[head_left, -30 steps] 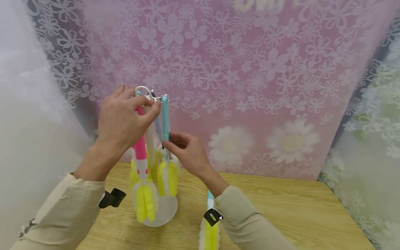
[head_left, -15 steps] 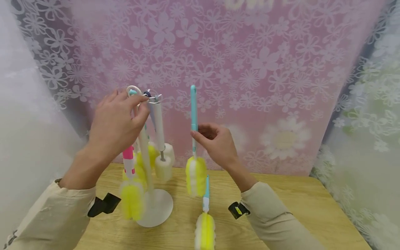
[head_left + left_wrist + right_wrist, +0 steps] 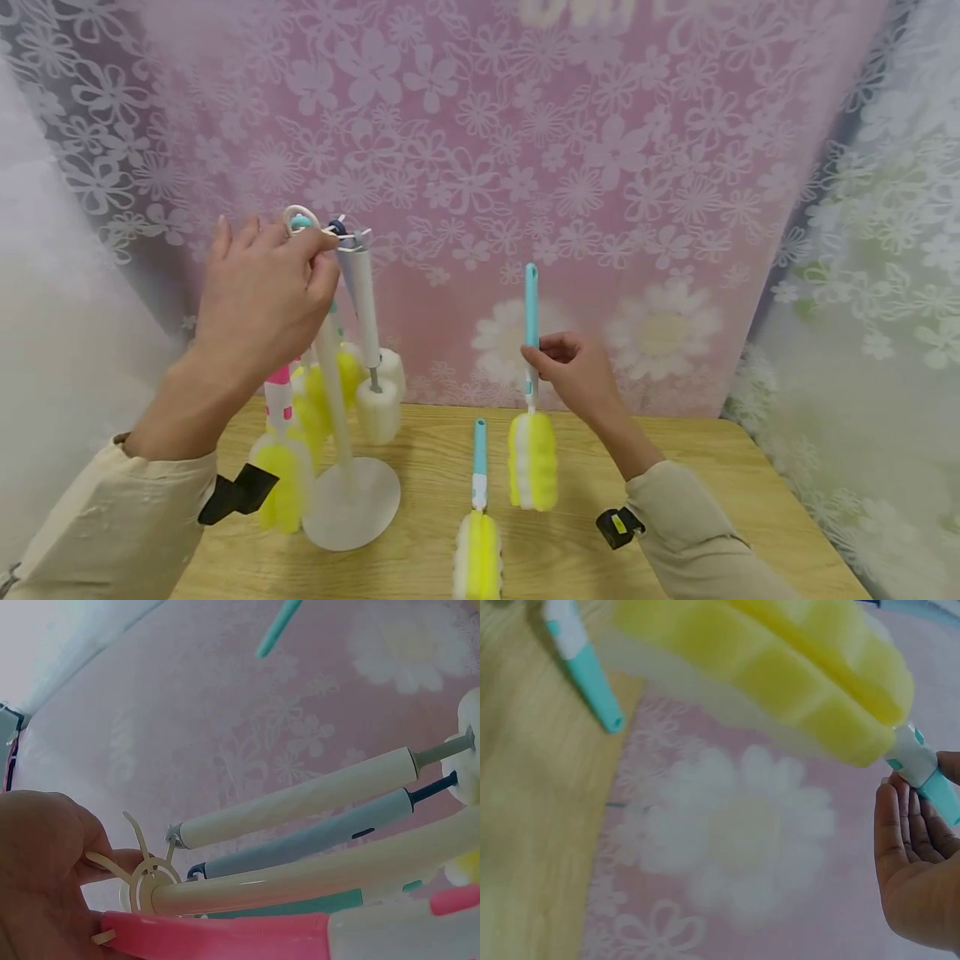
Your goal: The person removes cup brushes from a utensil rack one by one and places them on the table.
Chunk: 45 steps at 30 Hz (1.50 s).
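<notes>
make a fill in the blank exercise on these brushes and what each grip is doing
The person's ____ grip holds a yellow-and-white sponge brush with a turquoise plastic handle.
The left grip holds the ____ of the white round-based stand.
In the head view, a second turquoise-handled sponge brush lies on the wood-grain table, to the ____ of the held one.
In the left wrist view, the lowest plastic brush handle is white and ____.

Missing words: right; top; left; pink
</notes>
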{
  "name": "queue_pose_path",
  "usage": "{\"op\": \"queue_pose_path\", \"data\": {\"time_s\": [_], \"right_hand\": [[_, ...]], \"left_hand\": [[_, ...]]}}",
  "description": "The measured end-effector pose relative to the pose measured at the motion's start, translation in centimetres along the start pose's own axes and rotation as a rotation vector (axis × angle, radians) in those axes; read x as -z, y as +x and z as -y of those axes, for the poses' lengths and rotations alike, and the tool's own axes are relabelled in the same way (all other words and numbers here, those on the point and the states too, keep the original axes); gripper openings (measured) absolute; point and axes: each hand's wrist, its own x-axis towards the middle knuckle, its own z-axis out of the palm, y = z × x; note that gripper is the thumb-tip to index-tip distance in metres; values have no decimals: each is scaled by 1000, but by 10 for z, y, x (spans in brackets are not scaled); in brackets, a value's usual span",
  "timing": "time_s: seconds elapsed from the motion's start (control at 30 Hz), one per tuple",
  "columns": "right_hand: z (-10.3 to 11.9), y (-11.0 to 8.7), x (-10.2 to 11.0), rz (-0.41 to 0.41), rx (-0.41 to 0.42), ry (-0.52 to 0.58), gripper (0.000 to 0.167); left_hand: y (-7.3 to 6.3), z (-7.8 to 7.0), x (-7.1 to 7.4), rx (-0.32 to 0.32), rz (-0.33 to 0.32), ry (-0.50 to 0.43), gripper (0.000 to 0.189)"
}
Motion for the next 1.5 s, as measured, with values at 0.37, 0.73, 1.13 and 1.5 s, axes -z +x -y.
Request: {"op": "queue_pose_path", "data": {"time_s": [0.37,0.73,1.13,1.5], "right_hand": [[-68,-24,-15,37,-240,-55,26],[-121,-46,-39,112,-371,-101,25],[-134,-56,-50,180,-399,-151,26],[-141,-57,-57,206,-431,-179,26]], "left_hand": [[-2,3,2,-10,-37,16,42],[-2,1,0,-40,-100,26,38],[-2,1,-5,-64,-154,48,36],[-3,1,-8,-88,-190,57,35]]}}
